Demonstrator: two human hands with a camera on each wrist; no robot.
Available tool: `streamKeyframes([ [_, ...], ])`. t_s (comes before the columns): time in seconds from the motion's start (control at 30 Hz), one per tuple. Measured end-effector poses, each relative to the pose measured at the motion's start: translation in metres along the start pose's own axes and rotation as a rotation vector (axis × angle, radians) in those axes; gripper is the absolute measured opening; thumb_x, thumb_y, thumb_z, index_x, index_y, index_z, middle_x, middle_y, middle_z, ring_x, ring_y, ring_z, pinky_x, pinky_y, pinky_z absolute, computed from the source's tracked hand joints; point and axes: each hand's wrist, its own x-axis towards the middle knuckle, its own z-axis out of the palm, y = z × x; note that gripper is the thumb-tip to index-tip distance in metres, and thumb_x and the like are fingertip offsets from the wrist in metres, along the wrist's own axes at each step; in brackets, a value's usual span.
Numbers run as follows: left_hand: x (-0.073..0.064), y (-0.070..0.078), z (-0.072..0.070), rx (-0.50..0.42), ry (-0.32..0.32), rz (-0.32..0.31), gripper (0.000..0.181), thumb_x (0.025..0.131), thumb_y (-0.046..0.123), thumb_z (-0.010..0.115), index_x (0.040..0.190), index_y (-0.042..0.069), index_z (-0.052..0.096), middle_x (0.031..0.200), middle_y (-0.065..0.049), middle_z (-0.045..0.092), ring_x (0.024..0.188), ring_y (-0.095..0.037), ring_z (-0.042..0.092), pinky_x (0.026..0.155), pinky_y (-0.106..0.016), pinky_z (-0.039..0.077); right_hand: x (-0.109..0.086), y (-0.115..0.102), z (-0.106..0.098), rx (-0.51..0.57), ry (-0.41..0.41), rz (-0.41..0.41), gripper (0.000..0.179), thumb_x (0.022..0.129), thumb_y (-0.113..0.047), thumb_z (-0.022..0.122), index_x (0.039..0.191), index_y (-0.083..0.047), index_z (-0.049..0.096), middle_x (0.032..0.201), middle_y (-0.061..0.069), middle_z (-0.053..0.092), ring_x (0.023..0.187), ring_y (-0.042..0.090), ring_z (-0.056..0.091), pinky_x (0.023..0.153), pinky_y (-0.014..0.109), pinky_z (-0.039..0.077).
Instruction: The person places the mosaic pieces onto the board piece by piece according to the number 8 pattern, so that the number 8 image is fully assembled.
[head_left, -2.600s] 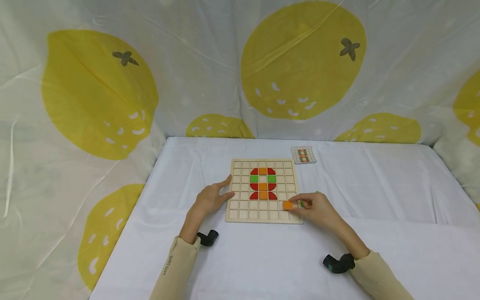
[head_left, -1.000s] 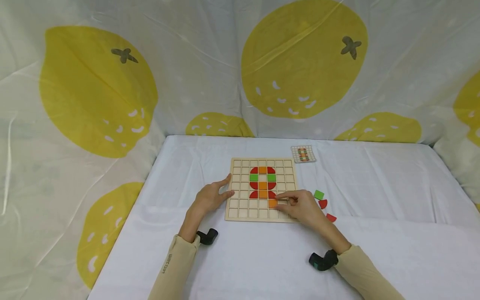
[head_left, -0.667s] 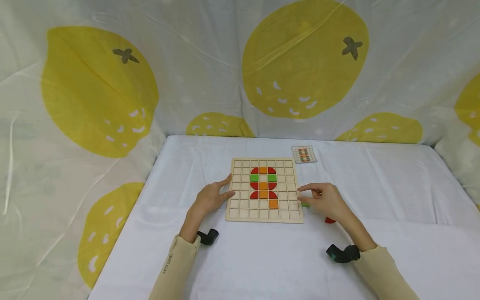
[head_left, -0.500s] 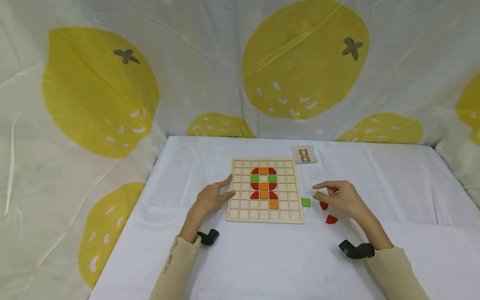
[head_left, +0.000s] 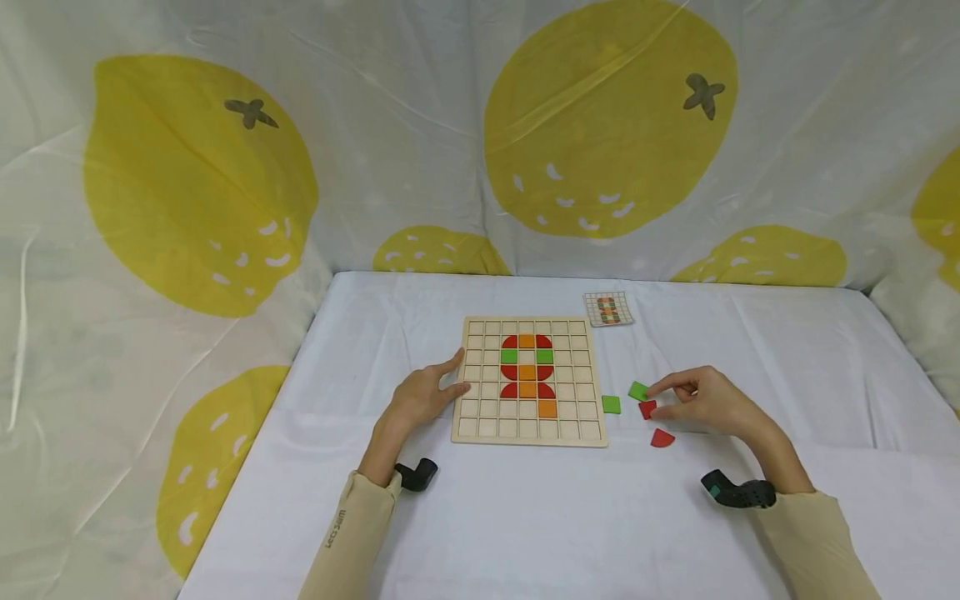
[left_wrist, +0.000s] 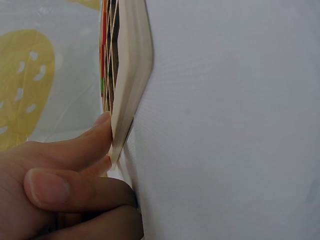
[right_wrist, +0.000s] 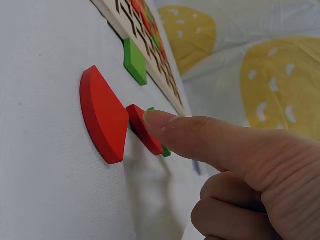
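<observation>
In the head view a wooden grid board (head_left: 487,429) lies on the white cloth, with orange, green and red tiles set in its middle. The left hand (head_left: 420,400) rests at the board's left edge, thumb and index finger spread and touching it. To the right of the board, the right hand (head_left: 708,402) has its thumb and index finger parted at a red quarter-circle tile (head_left: 647,409). Its thumb tip overlaps that tile in the right wrist view; the index finger is hidden there. A green square tile (head_left: 638,390) lies just beyond, by the index fingertip.
Another green square tile (head_left: 611,405) lies close to the board's right edge. A second red quarter-circle tile (head_left: 662,438) lies nearer the front. Behind the board's right corner is a small pattern card (head_left: 608,309). A lemon-print curtain (head_left: 420,125) hangs behind.
The right hand carried an orange square tile left and let go of it in a cell below the red-orange row. It has since moved right to the loose tiles. The left hand stayed put.
</observation>
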Motion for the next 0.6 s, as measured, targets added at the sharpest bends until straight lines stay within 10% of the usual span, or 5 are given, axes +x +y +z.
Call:
streamKeyframes([
  [0.6,0.000,-0.001,0.001,-0.006,0.000,0.008,0.069,0.102,0.042,0.063,0.162,0.026,0.033,0.159,-0.016,0.046,0.146,-0.040,0.047,0.110,-0.056,0.047,0.008,0.002,0.016,0.043,-0.013,-0.072,0.023,0.078,-0.018,0.091,0.098,-0.011,0.082,0.060,-0.007,0.027,0.056,0.004,0.026,0.053,0.024,0.025],
])
